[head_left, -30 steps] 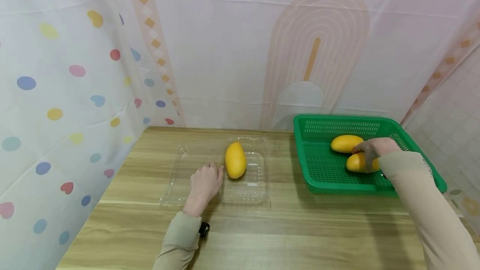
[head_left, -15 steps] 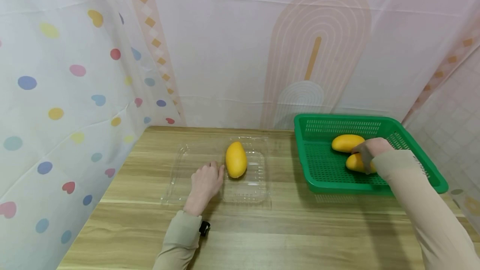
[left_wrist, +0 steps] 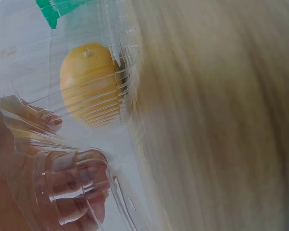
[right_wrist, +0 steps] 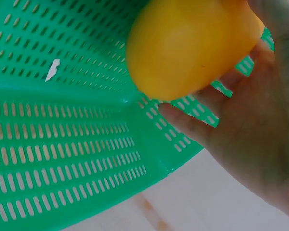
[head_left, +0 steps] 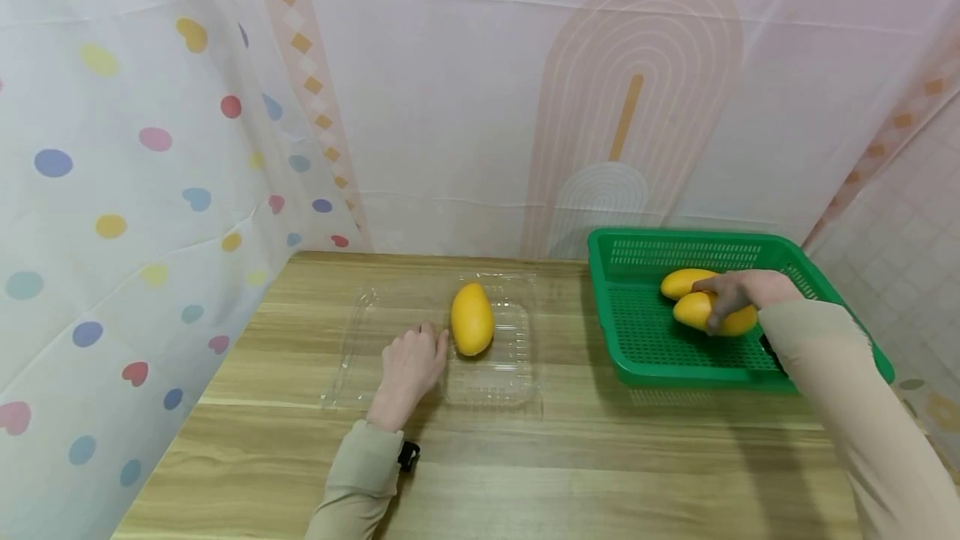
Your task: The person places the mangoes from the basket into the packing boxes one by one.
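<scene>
My right hand (head_left: 738,294) grips a yellow mango (head_left: 693,311) inside the green basket (head_left: 645,375), thumb and fingers around its sides. In the right wrist view the mango (right_wrist: 183,48) fills the top, with fingers (right_wrist: 188,122) curving beside it. Just behind lies a second mango (head_left: 678,283), partly covered by the hand. A third mango (head_left: 472,320) sits in the right half of an opened clear plastic clamshell box (head_left: 517,386). At the middle fold of that box, my left hand (head_left: 411,363) holds the plastic; its curled fingers (left_wrist: 70,183) show through the clear wall.
The wooden table (head_left: 480,490) carries both containers, the basket at right and the box left of centre. A patterned curtain (head_left: 450,107) hangs along the back edge, and a dotted one (head_left: 150,232) at the left. A white scrap (right_wrist: 53,70) shows on the basket's mesh.
The right hand has shifted slightly up and left with the gripped mango, which now overlaps the mango behind it. My left hand and the box stay where they were.
</scene>
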`<action>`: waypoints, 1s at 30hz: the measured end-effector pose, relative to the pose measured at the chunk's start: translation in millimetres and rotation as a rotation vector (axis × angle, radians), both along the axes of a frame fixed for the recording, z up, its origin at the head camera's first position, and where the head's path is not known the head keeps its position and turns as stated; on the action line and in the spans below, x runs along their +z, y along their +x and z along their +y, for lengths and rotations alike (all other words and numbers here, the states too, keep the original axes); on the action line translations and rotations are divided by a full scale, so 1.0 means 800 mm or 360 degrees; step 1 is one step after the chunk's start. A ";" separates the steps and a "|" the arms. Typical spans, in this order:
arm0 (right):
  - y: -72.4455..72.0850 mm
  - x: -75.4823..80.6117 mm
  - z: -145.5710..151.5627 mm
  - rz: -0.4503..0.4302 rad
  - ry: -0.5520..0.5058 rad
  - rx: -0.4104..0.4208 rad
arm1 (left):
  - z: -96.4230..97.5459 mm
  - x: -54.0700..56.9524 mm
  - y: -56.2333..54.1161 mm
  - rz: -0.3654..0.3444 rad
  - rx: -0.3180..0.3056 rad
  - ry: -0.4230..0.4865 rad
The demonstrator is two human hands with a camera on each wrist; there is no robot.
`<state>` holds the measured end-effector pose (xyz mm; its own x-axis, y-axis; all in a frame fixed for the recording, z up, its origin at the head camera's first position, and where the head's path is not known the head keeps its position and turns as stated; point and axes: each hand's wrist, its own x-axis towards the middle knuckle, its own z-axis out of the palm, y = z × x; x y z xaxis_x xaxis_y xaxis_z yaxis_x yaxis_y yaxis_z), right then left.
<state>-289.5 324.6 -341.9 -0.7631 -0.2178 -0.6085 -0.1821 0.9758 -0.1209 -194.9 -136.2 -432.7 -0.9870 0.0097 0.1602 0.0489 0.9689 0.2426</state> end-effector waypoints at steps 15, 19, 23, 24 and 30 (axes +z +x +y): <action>-0.002 0.023 -0.030 0.0467 -0.0315 0.0315 | 0.000 -0.001 -0.002 0.0011 -0.0011 0.0002; 0.001 0.026 -0.043 0.0600 -0.0417 0.0355 | 0.000 -0.001 -0.003 -0.0007 -0.0009 0.0006; 0.006 0.031 -0.057 0.0668 -0.0462 0.0375 | 0.001 -0.001 -0.004 -0.0018 -0.0012 0.0006; 0.008 0.032 -0.061 0.0684 -0.0466 0.0385 | 0.001 -0.001 -0.004 -0.0020 -0.0013 0.0007; 0.013 0.033 -0.086 0.0793 -0.0496 0.0423 | 0.001 0.000 -0.005 -0.0039 -0.0020 0.0011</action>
<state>-279.4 256.0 -315.5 -0.8334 -0.5478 -0.0729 -0.5205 0.8224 -0.2298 -198.9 -135.3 -432.6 -0.9904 0.0209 0.1364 0.0549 0.9666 0.2503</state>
